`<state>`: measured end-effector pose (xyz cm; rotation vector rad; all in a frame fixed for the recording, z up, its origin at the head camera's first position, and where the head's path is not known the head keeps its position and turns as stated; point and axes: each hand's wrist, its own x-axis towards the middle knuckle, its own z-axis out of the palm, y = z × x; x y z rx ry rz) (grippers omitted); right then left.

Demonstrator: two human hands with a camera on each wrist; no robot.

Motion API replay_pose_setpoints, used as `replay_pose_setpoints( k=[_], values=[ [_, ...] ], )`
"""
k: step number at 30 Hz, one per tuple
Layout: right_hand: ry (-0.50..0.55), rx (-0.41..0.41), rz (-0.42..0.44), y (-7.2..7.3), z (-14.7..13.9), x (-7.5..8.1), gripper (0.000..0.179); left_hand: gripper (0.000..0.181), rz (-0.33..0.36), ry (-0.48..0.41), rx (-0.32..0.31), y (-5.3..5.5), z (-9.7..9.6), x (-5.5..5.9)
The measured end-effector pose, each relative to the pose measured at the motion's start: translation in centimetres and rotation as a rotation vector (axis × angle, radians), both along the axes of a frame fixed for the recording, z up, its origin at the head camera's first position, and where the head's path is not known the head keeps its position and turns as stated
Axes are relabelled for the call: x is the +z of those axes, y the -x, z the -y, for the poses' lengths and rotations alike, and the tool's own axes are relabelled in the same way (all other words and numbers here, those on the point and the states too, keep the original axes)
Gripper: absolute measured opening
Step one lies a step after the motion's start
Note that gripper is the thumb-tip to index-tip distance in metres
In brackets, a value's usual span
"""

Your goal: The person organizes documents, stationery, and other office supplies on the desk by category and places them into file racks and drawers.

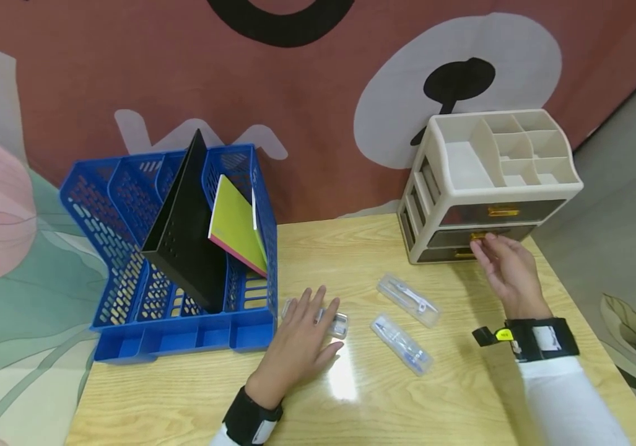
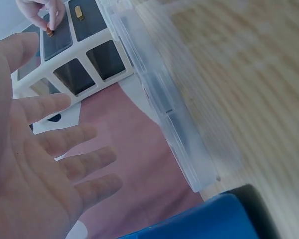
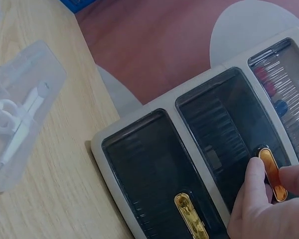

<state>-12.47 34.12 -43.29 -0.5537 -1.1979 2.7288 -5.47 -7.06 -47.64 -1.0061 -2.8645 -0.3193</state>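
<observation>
My right hand [image 1: 507, 272] pinches the gold handle [image 3: 272, 174] of the middle drawer [image 3: 224, 124] between thumb and fingers. That drawer sits flush in the cream desktop drawer unit [image 1: 518, 194]. My left hand [image 1: 299, 345] is spread with straight fingers over a clear plastic case [image 1: 339, 326], covering part of it in the head view. From the left wrist, the palm [image 2: 30, 184] shows with nothing in it, and the case lies on the table beside it. Between the hands lie a clear case with a white compass [image 1: 409, 300] and another clear case with a pen-like tool [image 1: 401, 344].
A blue mesh file rack [image 1: 184, 334] stands at the left, holding a black folder [image 1: 189, 248] and a yellow-green notebook [image 1: 239, 226]. Small open compartments [image 1: 518, 145] top the drawer unit. Red and blue items [image 3: 271, 92] show through the top drawer. A printed cloth [image 1: 323, 124] hangs behind the table.
</observation>
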Motion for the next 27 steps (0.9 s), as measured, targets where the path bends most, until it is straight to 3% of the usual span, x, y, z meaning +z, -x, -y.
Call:
replay_pose_setpoints(
  k=[10,18,27],
  values=[
    [-0.038,-0.002,-0.011,0.7,0.0,-0.4,0.016,0.072,0.006,0.009,0.005,-0.3,0.5,-0.3],
    [-0.173,-0.06,0.049,-0.2,0.0,-1.2,0.041,0.072,0.027,0.005,0.018,-0.5,0.6,-0.5],
    [-0.075,-0.06,0.101,-1.6,-0.3,-2.9,0.031,0.072,0.05,-0.003,0.04,-0.6,1.1,-0.8]
  ],
)
